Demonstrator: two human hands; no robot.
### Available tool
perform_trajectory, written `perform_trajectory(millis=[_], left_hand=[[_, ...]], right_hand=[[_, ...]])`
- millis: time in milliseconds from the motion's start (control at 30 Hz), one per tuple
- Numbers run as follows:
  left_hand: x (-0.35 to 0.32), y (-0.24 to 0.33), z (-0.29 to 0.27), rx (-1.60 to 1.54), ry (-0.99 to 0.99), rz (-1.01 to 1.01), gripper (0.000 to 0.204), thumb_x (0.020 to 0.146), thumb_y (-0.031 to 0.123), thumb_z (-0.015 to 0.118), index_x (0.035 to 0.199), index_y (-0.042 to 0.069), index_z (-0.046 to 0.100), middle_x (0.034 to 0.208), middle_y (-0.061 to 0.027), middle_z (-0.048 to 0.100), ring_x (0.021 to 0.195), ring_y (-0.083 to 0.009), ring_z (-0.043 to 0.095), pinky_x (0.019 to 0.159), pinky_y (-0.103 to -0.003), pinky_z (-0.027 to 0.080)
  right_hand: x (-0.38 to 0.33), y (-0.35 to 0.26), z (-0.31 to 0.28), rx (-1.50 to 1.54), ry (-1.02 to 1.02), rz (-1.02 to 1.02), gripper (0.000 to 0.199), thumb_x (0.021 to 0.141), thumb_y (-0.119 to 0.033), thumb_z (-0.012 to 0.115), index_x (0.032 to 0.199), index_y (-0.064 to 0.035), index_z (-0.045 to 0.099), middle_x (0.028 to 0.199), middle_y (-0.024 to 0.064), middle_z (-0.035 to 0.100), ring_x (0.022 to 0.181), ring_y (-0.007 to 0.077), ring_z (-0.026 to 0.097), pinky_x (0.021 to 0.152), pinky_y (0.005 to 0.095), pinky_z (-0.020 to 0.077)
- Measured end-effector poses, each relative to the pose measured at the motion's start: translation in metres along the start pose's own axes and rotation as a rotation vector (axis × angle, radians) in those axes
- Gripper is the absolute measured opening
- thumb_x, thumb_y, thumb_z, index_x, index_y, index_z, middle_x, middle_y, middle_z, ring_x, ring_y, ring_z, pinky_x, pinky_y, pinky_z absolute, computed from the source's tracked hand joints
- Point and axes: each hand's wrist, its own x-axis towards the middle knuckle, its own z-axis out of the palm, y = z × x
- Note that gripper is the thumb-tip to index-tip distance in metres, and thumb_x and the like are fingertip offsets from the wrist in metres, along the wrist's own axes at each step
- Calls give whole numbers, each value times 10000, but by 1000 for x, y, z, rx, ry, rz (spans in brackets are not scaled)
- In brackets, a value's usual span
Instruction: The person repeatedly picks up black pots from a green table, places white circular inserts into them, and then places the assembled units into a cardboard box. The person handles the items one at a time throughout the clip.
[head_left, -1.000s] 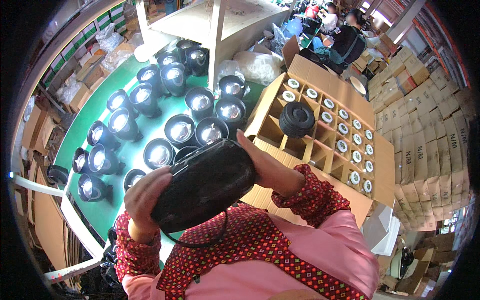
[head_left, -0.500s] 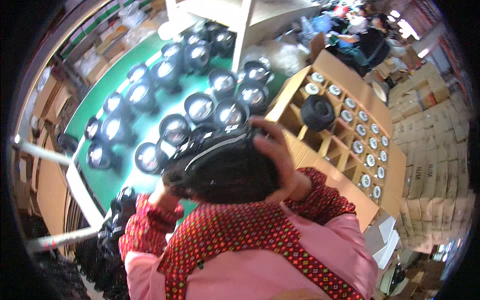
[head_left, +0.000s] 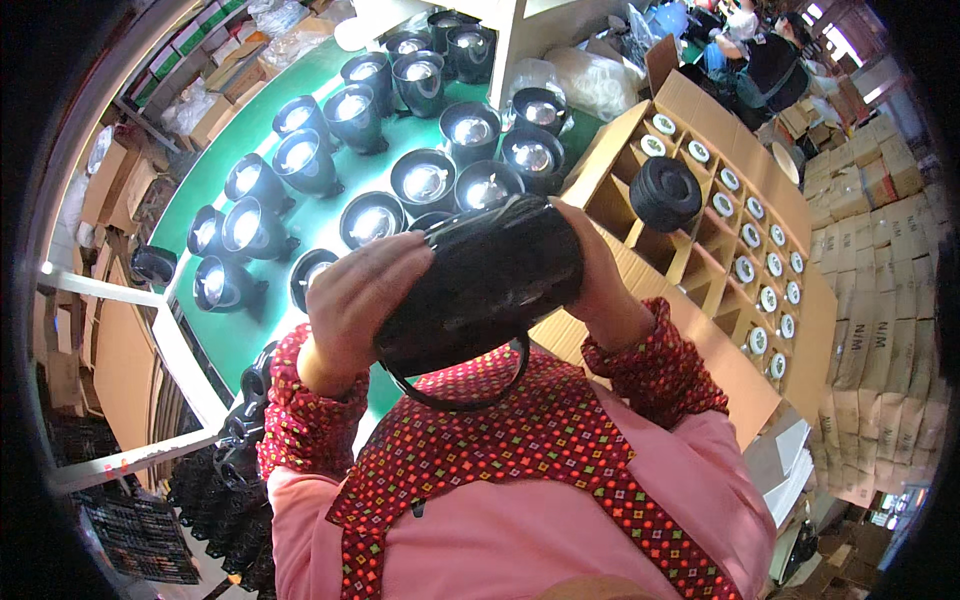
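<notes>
A glossy black lamp housing [head_left: 480,285], roughly cylindrical, is held up in front of my chest between both hands. From its lower edge hangs a thin curved black bracket or ring. My left hand [head_left: 355,300] wraps around its left end, fingers over the top. My right hand [head_left: 605,275] grips the right end, its fingertips partly hidden behind the housing. Beyond it, several black cup-shaped lamps [head_left: 420,180] with shiny insides stand on the green tabletop [head_left: 235,335]. To the right, an open divided carton [head_left: 725,385] has a ridged black lamp [head_left: 665,193] resting across its compartments.
Several white round ends [head_left: 745,270] show in the carton's compartments. Stacked brown cartons [head_left: 865,350] line the right side. A white post [head_left: 507,50] rises behind the table, and a white frame rail [head_left: 190,365] borders its left. Another person [head_left: 775,70] is at the far right.
The lamp housing has turned and tilted, and its curved bracket now shows below. My left hand has come up over its left end. The whole view has shifted slightly.
</notes>
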Motion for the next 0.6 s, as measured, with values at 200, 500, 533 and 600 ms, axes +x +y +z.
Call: perform_trajectory(millis=[200,500,533,600], left_hand=[[-45,-18,20,-805,218,-772,290,977,148,684,1202,-30,727,1155,-136,769,1008,-212,746,894,-332,593],[-100,-41,55,-1336,470,-833,318,1008,114,647,1277,-51,683,1199,-132,757,1052,-199,724,971,-336,560],[-93,-38,44,-1140,428,-758,322,1011,110,643,1286,-53,679,1203,-132,756,1057,-198,722,979,-337,557],[-30,-12,6,-469,190,-628,344,907,125,724,1212,-33,727,1133,-160,779,1001,-253,759,916,-349,579]], right_hand=[[4,-26,9,383,-149,201,669,1146,-481,311,1649,-40,297,1655,136,399,1521,236,391,1265,387,283],[10,-21,14,-38,-241,-481,1007,916,-702,608,1622,-35,340,1640,276,311,1485,382,391,1211,481,324],[6,-11,19,159,-206,-365,905,953,-575,642,1629,-66,323,1614,253,365,1467,356,434,1196,476,375],[1,8,24,476,-160,-261,749,1009,-324,660,1629,-90,310,1584,223,431,1442,325,488,1170,458,442]])
